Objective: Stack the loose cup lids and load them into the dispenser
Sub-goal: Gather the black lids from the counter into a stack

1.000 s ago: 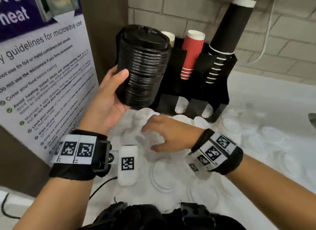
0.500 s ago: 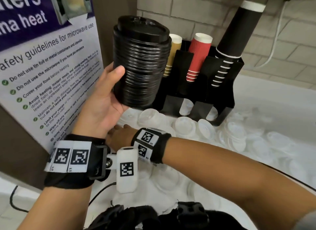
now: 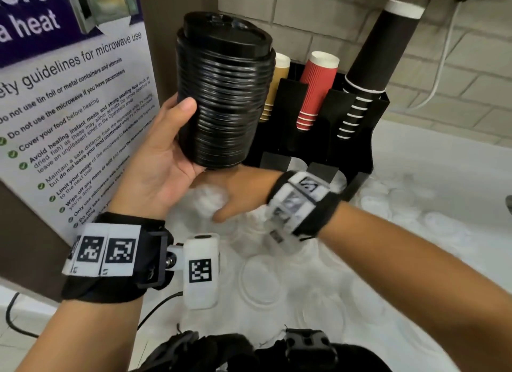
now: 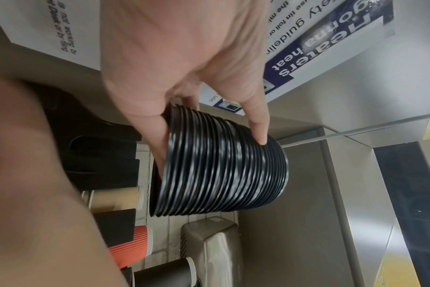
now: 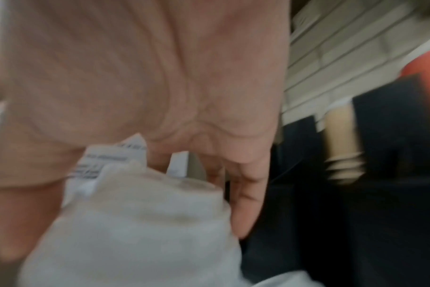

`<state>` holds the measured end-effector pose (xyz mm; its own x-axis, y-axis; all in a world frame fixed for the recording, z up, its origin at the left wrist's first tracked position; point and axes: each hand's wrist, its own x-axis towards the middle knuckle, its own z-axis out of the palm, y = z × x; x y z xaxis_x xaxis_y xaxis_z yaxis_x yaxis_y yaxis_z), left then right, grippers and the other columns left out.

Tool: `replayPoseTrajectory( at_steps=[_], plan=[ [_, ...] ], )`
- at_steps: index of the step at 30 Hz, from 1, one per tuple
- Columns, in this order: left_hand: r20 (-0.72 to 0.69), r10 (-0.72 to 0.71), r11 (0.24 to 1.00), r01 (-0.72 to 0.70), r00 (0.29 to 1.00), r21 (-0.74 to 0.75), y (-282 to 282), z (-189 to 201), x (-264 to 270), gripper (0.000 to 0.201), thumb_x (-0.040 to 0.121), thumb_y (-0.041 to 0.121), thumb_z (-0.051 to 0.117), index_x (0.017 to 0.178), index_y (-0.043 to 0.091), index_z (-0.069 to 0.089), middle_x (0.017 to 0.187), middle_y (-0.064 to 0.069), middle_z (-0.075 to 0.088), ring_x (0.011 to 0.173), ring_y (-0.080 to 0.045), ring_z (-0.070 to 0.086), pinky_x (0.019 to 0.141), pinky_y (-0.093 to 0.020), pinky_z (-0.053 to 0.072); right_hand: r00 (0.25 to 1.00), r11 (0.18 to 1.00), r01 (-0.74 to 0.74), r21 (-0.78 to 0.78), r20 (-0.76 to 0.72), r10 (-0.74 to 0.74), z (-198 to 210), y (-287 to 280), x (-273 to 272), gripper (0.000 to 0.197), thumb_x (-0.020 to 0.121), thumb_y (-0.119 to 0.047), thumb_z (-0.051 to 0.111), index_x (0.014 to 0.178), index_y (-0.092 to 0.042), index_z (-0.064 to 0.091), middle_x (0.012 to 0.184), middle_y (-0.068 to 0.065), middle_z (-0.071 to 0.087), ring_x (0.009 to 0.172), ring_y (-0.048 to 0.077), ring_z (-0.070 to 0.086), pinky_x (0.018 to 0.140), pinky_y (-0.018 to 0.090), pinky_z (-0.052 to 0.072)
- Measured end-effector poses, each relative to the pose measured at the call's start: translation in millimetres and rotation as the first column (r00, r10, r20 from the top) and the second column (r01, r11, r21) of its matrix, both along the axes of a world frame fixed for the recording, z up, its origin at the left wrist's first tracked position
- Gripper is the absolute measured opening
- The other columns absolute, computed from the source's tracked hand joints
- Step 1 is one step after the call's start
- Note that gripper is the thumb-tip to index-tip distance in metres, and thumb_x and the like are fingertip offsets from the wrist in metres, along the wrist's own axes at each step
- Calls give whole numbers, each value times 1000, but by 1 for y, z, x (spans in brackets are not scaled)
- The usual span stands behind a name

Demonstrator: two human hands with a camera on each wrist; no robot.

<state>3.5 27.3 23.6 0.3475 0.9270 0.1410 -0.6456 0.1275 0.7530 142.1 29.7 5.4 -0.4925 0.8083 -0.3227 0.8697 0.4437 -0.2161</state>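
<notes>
My left hand (image 3: 169, 153) grips a tall stack of black cup lids (image 3: 224, 94) and holds it up in front of the black dispenser (image 3: 357, 139); the left wrist view shows fingers and thumb wrapped round the black lid stack (image 4: 221, 170). Just below it, my right hand (image 3: 235, 202) holds a short stack of white lids (image 3: 207, 200), blurred by motion. In the right wrist view the white lids (image 5: 145, 223) sit between the thumb and fingers. Several loose white lids (image 3: 260, 277) lie scattered on the white counter.
The dispenser holds tan cups (image 3: 277, 86), red cups (image 3: 315, 92) and a tall black cup stack (image 3: 374, 67) in its upper slots. A microwave safety poster (image 3: 69, 117) stands at the left. A brick wall lies behind. More white lids (image 3: 415, 211) lie right of the dispenser.
My left hand has lifted the black lid stack higher. My right hand took hold of white lids on the counter, swept left under the left hand, and now sits below the black stack.
</notes>
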Motion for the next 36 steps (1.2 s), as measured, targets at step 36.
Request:
replayPoseTrajectory(
  at_steps=[36],
  plan=[
    [-16, 7, 998, -8, 1000, -63, -1, -25, 3, 63, 87, 28, 65, 143, 10, 43, 127, -4, 66, 123, -26, 60, 85, -41, 57, 906, 989, 145, 29, 398, -144, -15, -25, 97, 86, 73, -39, 76, 142, -46, 26, 135, 8, 35, 121, 32, 41, 95, 43, 41]
  ],
)
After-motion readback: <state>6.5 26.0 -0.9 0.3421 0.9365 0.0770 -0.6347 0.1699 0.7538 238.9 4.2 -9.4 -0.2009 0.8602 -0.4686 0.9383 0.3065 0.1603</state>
